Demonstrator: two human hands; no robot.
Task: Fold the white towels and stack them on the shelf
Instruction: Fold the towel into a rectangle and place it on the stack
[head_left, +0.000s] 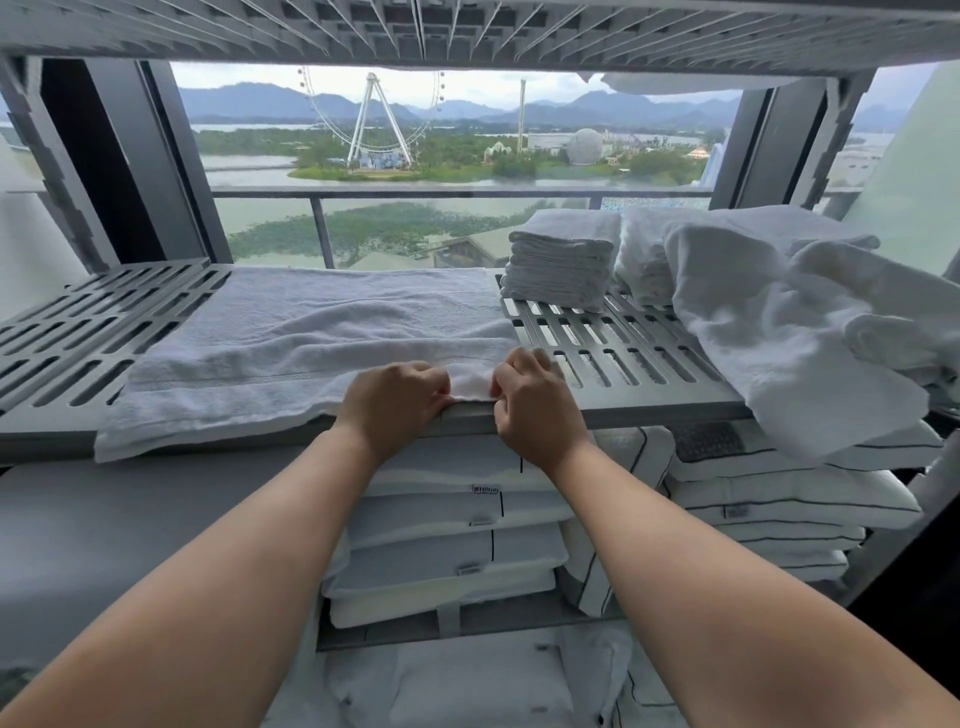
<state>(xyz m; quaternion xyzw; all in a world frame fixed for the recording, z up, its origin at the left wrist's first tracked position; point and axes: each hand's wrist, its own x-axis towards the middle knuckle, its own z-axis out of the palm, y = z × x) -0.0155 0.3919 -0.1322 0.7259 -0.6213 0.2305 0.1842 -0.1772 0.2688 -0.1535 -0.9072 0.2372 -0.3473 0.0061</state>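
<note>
The white terry towel (291, 332) lies spread flat across the left and middle of the grey slotted plastic shelf (623, 353), with its near long edge drooping over the shelf's front lip. That overhang looks like the main risk. A pull toward the person instead of a lift could drag the whole cloth off the front of the shelf and onto the striped white pillows (452, 519) stacked below it.

The heap of loose, unfolded white towels (779, 322) at the right end of the shelf also sags past the front lip. I judge that a brush from a forearm or a swinging corner could tip it off.

The stack of small folded white cloths (558, 265) stands at the back right of the shelf, just beside the spread towel's far corner. A wide fold swept that way might knock it askew.

The left hand (395, 400) and the right hand (535, 405) sit close together at the shelf's front lip. Both pinch the towel's near right corner with curled fingers, and a small bunch of cloth is raised between them. With the grip so narrow, the fold may well come out crooked, with the edges not matching.

The towel itself is thick and soft. It has shallow ripples along its middle, a woven band near the front hem, and the right corner is crumpled.
</note>
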